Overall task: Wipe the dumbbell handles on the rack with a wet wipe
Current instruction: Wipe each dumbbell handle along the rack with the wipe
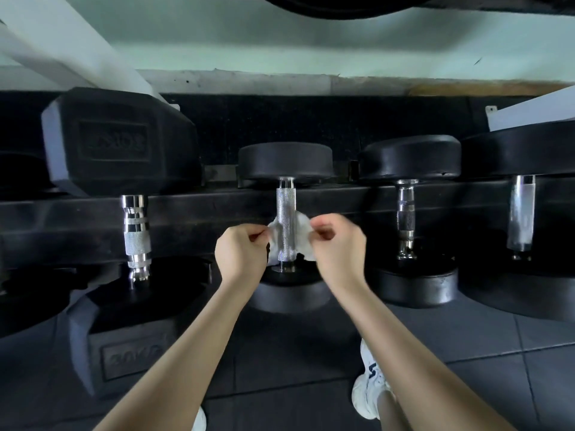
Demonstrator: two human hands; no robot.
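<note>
Now pinching the wet wipe (273, 244) with left hand (241, 248) and right hand (339, 244), looped behind the middle dumbbell handle (286, 213) on the rack (202, 213). Might rip if tugged too hard on bumpy metal.

On the rack (202, 213), the middle handle (286, 213) lies between a dumbbell (137, 225) on its left and two on its right. The wet wipe (304, 226) passes behind it, left grip (241, 253) and right grip (339, 247) at its ends.

In front of you, the black rack (217, 209) carries dumbbells side by side, their handles crossing its front rail. A hex dumbbell (118, 141) lies at left. Rightwards come a middle round dumbbell (284, 160), a second round dumbbell (409, 157) and a third round dumbbell (522, 150).
</note>
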